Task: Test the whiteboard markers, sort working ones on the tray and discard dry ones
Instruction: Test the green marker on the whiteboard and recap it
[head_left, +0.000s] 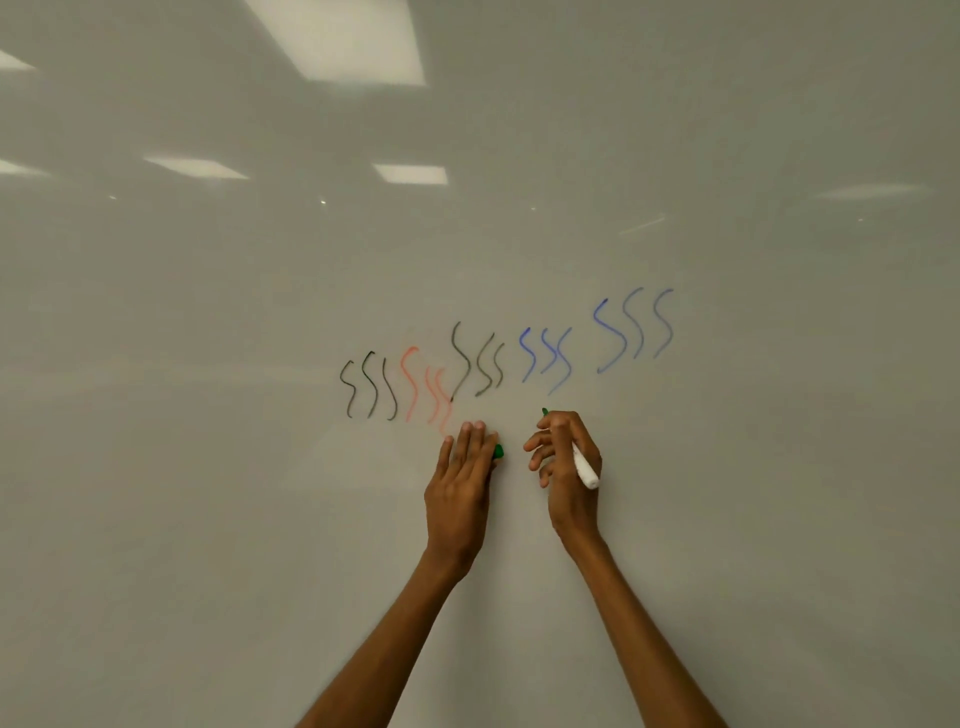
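My right hand (563, 462) grips a white-barrelled green marker (584, 470), its green tip touching the whiteboard (208, 467) just below the blue squiggles. My left hand (460, 478) rests flat against the board to the left, fingers together, holding the green cap (498, 451), which pokes out at its right edge. Wavy test strokes run across the board: black ones (369, 387), faint red ones (423, 389), more black (478, 358) and two groups of blue (634, 327). No green stroke shows at the tip.
The whiteboard fills the whole view and reflects ceiling lights (343, 39). The tray and the other markers are out of sight. Both forearms come up from the bottom edge.
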